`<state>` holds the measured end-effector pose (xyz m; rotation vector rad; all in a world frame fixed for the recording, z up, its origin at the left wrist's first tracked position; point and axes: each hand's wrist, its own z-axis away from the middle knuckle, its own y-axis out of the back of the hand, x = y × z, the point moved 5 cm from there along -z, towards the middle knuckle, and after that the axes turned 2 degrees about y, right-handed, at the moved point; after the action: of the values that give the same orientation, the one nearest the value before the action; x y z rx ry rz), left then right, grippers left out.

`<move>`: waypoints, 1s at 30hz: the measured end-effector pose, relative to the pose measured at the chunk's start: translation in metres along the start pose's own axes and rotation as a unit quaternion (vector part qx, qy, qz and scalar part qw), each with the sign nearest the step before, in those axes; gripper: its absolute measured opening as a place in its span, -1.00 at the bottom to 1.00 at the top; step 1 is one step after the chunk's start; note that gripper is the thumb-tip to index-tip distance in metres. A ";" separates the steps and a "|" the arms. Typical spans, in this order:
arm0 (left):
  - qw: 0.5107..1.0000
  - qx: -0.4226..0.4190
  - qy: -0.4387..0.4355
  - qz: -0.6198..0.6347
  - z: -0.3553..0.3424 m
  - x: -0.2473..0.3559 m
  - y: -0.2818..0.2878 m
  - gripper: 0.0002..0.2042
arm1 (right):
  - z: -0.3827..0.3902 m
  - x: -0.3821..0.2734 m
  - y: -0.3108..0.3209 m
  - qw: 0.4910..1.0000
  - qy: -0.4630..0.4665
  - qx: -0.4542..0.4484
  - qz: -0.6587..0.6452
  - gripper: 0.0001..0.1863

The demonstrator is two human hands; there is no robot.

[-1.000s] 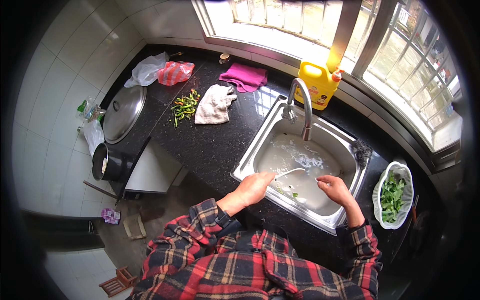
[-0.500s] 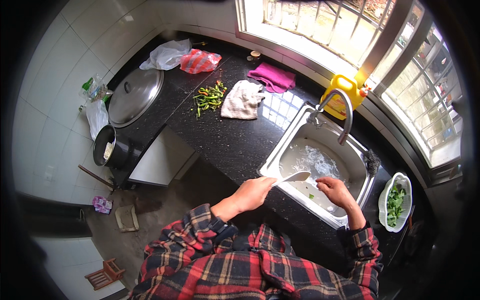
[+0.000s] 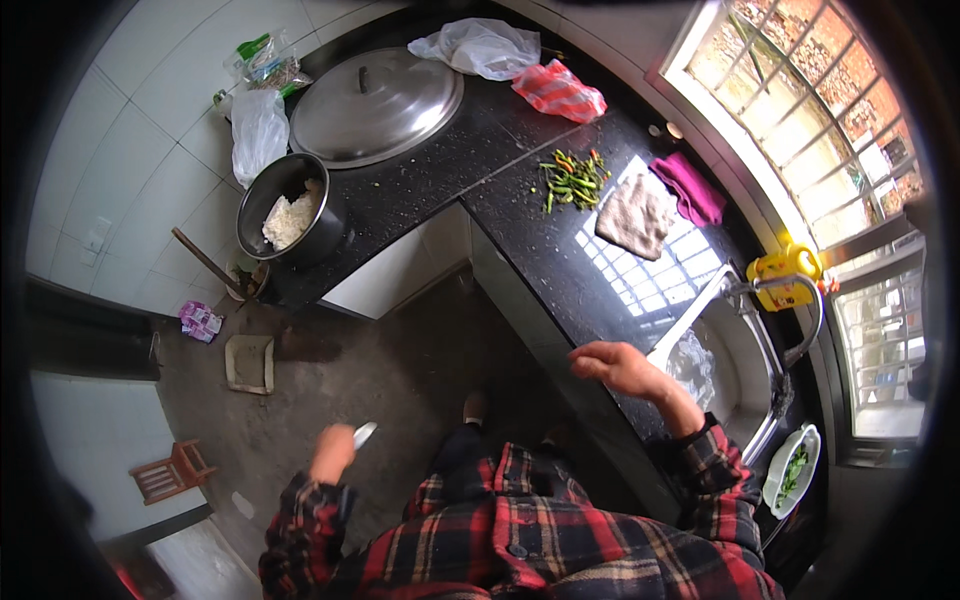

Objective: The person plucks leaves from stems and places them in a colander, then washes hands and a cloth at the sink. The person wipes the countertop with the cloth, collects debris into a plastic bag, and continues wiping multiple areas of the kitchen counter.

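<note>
My left hand point(image 3: 335, 452) hangs low over the floor at the left, closed round a white spoon point(image 3: 365, 435). Only a short pale part of the spoon sticks out of the fist; the rest is hidden. My right hand point(image 3: 622, 370) is held above the counter edge beside the metal sink point(image 3: 740, 350), fingers stretched out with nothing in them. Water with whitish foam lies in the sink under a curved tap point(image 3: 812, 335). A dark pot point(image 3: 335, 225) with a white, lumpy food point(image 3: 288, 220) in it stands at the counter's left end.
On the black counter point(image 3: 510, 225) lie a large metal lid point(image 3: 385, 110), plastic bags point(image 3: 480, 48), green and red chillies point(image 3: 575, 182), a beige cloth point(image 3: 637, 215) and a purple cloth point(image 3: 690, 190). A yellow jug point(image 3: 785, 275) and a white basket of greens point(image 3: 793, 475) flank the sink. A small wooden chair point(image 3: 172, 472) stands on the floor.
My view has turned left. My left hand has moved from the sink's edge down to the left with the spoon. The right hand has left the space over the sink, its fingers now stretched out.
</note>
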<state>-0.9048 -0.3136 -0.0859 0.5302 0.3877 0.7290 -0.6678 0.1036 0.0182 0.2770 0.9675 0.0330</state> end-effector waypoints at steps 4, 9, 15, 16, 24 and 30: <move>0.996 -0.028 0.072 0.037 0.012 -0.066 -0.078 -0.78 | -0.035 -0.012 -0.025 0.998 -0.018 -0.059 0.013 -0.64; 0.995 0.010 0.035 0.095 0.011 -0.057 -0.042 -0.77 | -0.063 -0.017 -0.028 0.995 0.014 -0.070 0.068 -0.66; 0.980 0.068 -0.024 0.183 0.016 -0.011 0.020 -0.81 | -0.082 0.002 0.003 0.998 -0.005 -0.052 0.047 -0.65; 0.987 0.057 -0.024 0.148 0.016 -0.007 0.032 -0.81 | -0.084 0.001 0.010 0.999 0.007 -0.037 0.021 -0.65; 0.958 0.107 -0.130 0.231 0.025 0.037 0.104 -0.76 | -0.091 0.026 0.034 0.998 -0.014 -0.054 -0.013 -0.66; 0.937 0.100 -0.221 0.252 0.043 0.055 0.169 -0.78 | -0.087 0.032 0.034 0.997 0.004 -0.063 -0.052 -0.67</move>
<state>-0.9337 -0.1824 0.0382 0.9834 -0.1094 1.0363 -0.7172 0.1599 -0.0452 0.1108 0.9834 -0.0004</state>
